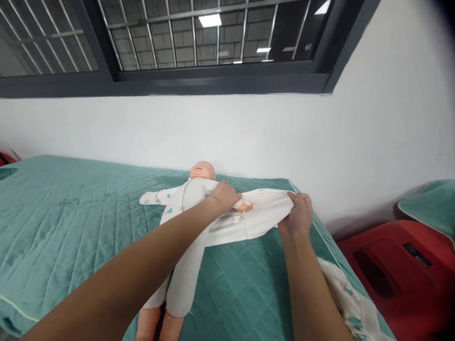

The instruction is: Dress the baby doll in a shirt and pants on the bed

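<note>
A baby doll lies on its back in white clothes, its bare feet towards me. My left hand is closed round the doll's arm near the sleeve, and the doll's small hand shows just past my fingers. An open patterned baby jacket lies beneath the doll. Its plain inner side is spread out to the right. My right hand pinches the outer edge of that spread side. On the left, the doll's other arm is inside the jacket's printed sleeve.
A green quilted mat covers the bed under the doll. Another printed white cloth lies by the right edge. Beyond it stands a red plastic piece. A white wall and a barred window rise behind.
</note>
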Demonstrator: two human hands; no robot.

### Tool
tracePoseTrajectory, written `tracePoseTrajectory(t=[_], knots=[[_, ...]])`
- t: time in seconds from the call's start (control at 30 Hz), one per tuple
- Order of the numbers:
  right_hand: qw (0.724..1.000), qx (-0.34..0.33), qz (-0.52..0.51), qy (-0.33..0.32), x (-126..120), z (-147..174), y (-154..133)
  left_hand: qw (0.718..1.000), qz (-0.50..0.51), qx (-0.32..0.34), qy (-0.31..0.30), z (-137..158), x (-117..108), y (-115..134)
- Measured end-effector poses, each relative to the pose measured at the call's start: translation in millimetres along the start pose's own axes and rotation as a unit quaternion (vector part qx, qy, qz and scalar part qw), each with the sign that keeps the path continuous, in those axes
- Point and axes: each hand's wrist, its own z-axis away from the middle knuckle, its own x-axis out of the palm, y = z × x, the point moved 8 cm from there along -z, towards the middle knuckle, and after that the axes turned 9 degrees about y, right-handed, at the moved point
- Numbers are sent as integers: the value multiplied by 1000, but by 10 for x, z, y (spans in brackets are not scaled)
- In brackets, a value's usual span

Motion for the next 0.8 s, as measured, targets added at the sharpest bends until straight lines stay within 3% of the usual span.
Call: tracePoseTrajectory(t=[0.6, 0.8], knots=[[995, 30, -15, -95, 247, 81, -59, 999, 25, -4, 20, -10, 38, 66], [986, 84, -12, -142, 465, 353, 31, 998, 47, -19, 25, -64, 40, 60]])
